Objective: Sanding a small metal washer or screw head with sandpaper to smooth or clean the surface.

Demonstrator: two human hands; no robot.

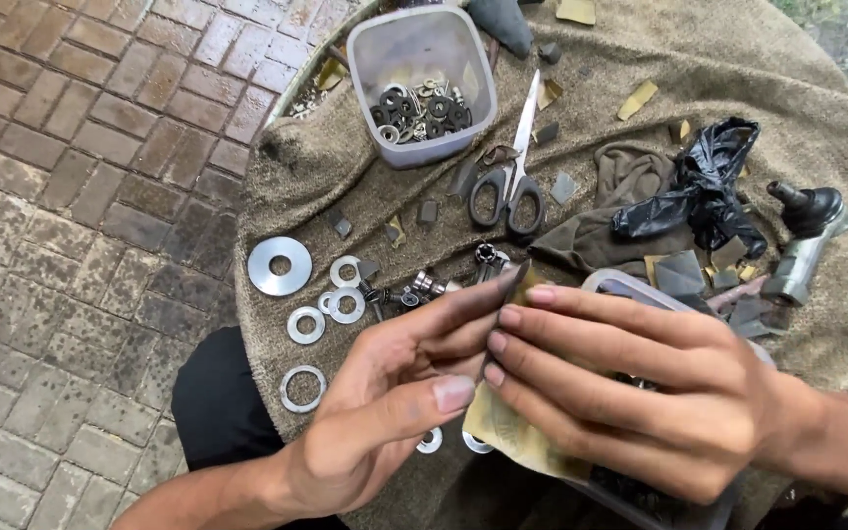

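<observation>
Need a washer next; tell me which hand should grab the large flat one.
Left, probably. The left hand lies nearer the large flat washer, while the right hand sits farther away; both pinch the thin dark strip.

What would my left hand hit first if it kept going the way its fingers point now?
The left hand points up and to the right, along the thin dark strip both hands pinch. Straight on, it would probably first meet the small metal fitting, then the black-handled scissors. Depth is unclear, so it might pass above them.
</observation>
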